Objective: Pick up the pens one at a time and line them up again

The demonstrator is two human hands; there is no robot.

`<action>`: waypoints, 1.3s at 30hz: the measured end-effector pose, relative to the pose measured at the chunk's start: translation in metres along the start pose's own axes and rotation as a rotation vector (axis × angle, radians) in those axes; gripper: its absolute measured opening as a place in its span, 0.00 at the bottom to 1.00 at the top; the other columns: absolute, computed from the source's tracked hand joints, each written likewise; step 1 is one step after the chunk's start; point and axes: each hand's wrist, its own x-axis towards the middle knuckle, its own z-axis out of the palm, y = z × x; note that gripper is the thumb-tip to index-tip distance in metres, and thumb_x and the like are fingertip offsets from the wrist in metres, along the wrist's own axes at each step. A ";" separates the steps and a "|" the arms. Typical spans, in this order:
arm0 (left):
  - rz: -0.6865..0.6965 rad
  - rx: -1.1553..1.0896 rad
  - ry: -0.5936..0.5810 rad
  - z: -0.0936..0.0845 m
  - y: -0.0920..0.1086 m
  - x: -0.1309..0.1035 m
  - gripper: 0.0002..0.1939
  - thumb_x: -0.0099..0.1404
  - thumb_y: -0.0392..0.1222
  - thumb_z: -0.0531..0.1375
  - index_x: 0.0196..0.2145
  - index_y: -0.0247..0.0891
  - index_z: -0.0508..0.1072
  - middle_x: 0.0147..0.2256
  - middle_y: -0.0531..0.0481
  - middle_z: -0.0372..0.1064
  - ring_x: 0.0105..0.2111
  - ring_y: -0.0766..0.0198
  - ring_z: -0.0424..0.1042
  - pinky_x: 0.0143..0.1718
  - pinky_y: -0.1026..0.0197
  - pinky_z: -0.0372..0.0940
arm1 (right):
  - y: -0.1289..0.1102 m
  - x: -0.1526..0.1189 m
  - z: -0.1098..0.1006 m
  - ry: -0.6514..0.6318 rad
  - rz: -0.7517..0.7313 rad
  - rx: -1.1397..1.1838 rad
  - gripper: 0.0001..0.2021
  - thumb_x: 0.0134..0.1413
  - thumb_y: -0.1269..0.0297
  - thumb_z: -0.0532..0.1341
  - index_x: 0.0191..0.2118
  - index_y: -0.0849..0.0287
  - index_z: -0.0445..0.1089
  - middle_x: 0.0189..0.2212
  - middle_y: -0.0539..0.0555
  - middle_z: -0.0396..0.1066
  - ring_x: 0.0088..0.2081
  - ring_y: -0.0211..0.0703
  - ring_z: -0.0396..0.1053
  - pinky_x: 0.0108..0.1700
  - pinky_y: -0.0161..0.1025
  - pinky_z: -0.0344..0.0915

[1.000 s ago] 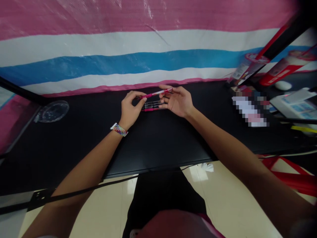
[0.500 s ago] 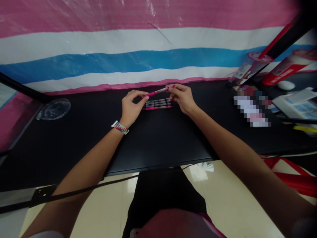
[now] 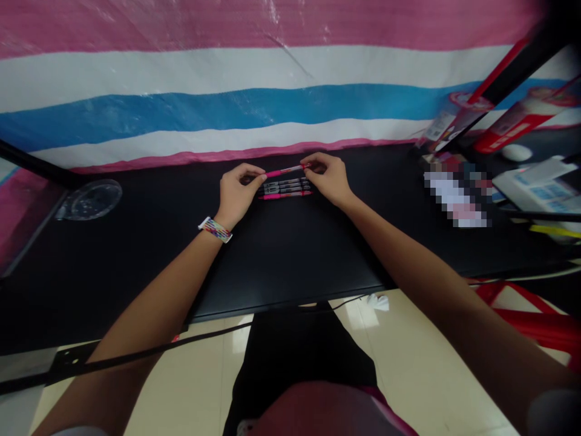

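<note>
A pink pen is held lengthwise between my two hands, just beyond a small row of pens. My left hand pinches its left end between thumb and fingers. At the other end, my right hand grips it with thumb and forefinger. Below it on the black desk, several dark pens lie side by side, with another pink pen along the near side of the row. Whether the held pen touches the desk, I cannot tell. A multicoloured band circles my left wrist.
A clear plastic lid lies on the left of the black desk. To the right stand a cup with a red straw and a red-and-white cup, near a white mouse. A striped sheet hangs behind.
The held pink pen has come down closer to the row and lies more level. Both hands have moved with it, still gripping its ends. The view has shifted slightly.
</note>
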 end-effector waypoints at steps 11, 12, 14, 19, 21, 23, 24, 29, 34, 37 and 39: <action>-0.043 0.041 -0.021 -0.002 -0.014 0.000 0.08 0.67 0.34 0.70 0.40 0.43 0.88 0.40 0.46 0.87 0.42 0.54 0.85 0.54 0.45 0.79 | 0.015 0.002 -0.003 -0.068 -0.152 -0.311 0.11 0.61 0.66 0.64 0.39 0.51 0.87 0.44 0.57 0.85 0.51 0.60 0.79 0.68 0.64 0.68; -0.044 0.056 -0.023 -0.002 -0.014 0.000 0.08 0.66 0.33 0.70 0.40 0.43 0.88 0.40 0.46 0.87 0.42 0.54 0.85 0.53 0.46 0.79 | 0.015 0.002 -0.003 -0.067 -0.160 -0.337 0.12 0.60 0.67 0.64 0.39 0.51 0.87 0.44 0.57 0.85 0.50 0.60 0.79 0.67 0.64 0.68; -0.054 0.096 -0.037 -0.002 -0.012 0.000 0.08 0.66 0.33 0.70 0.40 0.42 0.88 0.40 0.46 0.87 0.41 0.53 0.85 0.52 0.46 0.79 | 0.015 0.002 -0.002 -0.065 -0.180 -0.393 0.12 0.60 0.68 0.63 0.39 0.52 0.87 0.43 0.57 0.85 0.49 0.60 0.80 0.66 0.63 0.69; -0.106 0.228 -0.082 -0.004 0.008 -0.003 0.08 0.70 0.35 0.67 0.41 0.44 0.87 0.43 0.48 0.88 0.46 0.53 0.85 0.57 0.48 0.77 | 0.017 0.003 -0.002 -0.064 -0.219 -0.506 0.13 0.59 0.72 0.63 0.40 0.53 0.87 0.43 0.56 0.86 0.49 0.59 0.80 0.65 0.61 0.70; -0.117 0.261 -0.100 -0.005 0.013 -0.004 0.08 0.72 0.36 0.65 0.41 0.44 0.87 0.45 0.48 0.87 0.47 0.53 0.84 0.58 0.47 0.75 | 0.018 0.003 -0.002 -0.066 -0.232 -0.527 0.14 0.60 0.73 0.63 0.40 0.54 0.87 0.44 0.56 0.86 0.49 0.58 0.81 0.64 0.60 0.71; -0.107 0.290 -0.105 -0.005 0.015 -0.004 0.08 0.73 0.38 0.65 0.41 0.45 0.86 0.45 0.48 0.87 0.48 0.51 0.83 0.58 0.46 0.74 | 0.018 0.003 -0.002 -0.072 -0.248 -0.538 0.14 0.60 0.73 0.63 0.40 0.54 0.87 0.44 0.57 0.86 0.49 0.58 0.81 0.63 0.60 0.72; -0.096 0.302 -0.106 -0.005 0.013 -0.003 0.09 0.73 0.38 0.64 0.41 0.45 0.86 0.44 0.48 0.86 0.47 0.51 0.83 0.59 0.45 0.74 | 0.019 0.003 -0.002 -0.074 -0.255 -0.543 0.14 0.60 0.73 0.63 0.40 0.54 0.87 0.43 0.56 0.86 0.48 0.58 0.81 0.63 0.60 0.72; -0.066 0.276 -0.102 -0.005 0.002 -0.002 0.10 0.75 0.41 0.62 0.42 0.44 0.86 0.45 0.46 0.85 0.48 0.50 0.81 0.60 0.43 0.72 | 0.020 0.002 -0.001 -0.050 -0.281 -0.512 0.13 0.63 0.70 0.63 0.44 0.54 0.87 0.45 0.58 0.86 0.50 0.60 0.81 0.63 0.61 0.74; -0.071 0.095 -0.078 0.000 0.001 -0.008 0.16 0.79 0.53 0.62 0.55 0.44 0.81 0.58 0.42 0.80 0.60 0.49 0.78 0.67 0.43 0.69 | 0.028 0.005 0.005 0.119 -0.234 -0.316 0.22 0.75 0.47 0.59 0.64 0.49 0.79 0.63 0.60 0.79 0.65 0.63 0.75 0.71 0.64 0.69; -0.085 -0.026 -0.055 0.007 0.006 -0.015 0.23 0.80 0.62 0.61 0.61 0.46 0.78 0.63 0.41 0.77 0.66 0.48 0.74 0.72 0.44 0.64 | 0.037 0.008 0.011 0.152 -0.141 -0.225 0.30 0.74 0.35 0.56 0.68 0.46 0.74 0.67 0.59 0.76 0.71 0.64 0.69 0.75 0.67 0.62; -0.098 -0.084 -0.042 0.014 0.010 -0.018 0.26 0.79 0.66 0.60 0.62 0.48 0.77 0.64 0.42 0.76 0.68 0.48 0.72 0.74 0.44 0.61 | 0.041 0.010 0.015 0.148 -0.102 -0.163 0.34 0.72 0.30 0.55 0.68 0.46 0.74 0.68 0.59 0.75 0.73 0.65 0.66 0.77 0.68 0.59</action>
